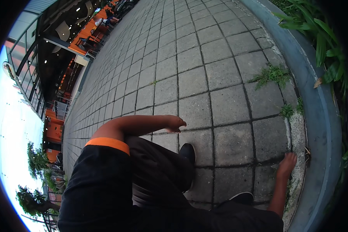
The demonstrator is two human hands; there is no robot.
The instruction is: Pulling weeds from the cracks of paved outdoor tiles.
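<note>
My left hand (175,123) hangs in front of the bent left leg, above the grey paving slabs (195,108). Its fingers are partly bent and apart from the thumb, with nothing seen between them. Out to the right, my right hand (288,162) is by the pale concrete strip (298,133) along the kerb; its fingers look curled, and whether it holds anything cannot be seen. Two dark shoes show on the slabs, one (188,153) below the left hand, the other (243,198) partly behind the dark clothing.
A low grey kerb wall (319,121) borders the paving on the right, with leafy plants (324,37) beyond. Weeds (271,76) grow from the joints. At upper left stands an orange open-fronted building (78,40) with tables and chairs, a seated person (102,22) and parked motorcycles (124,7).
</note>
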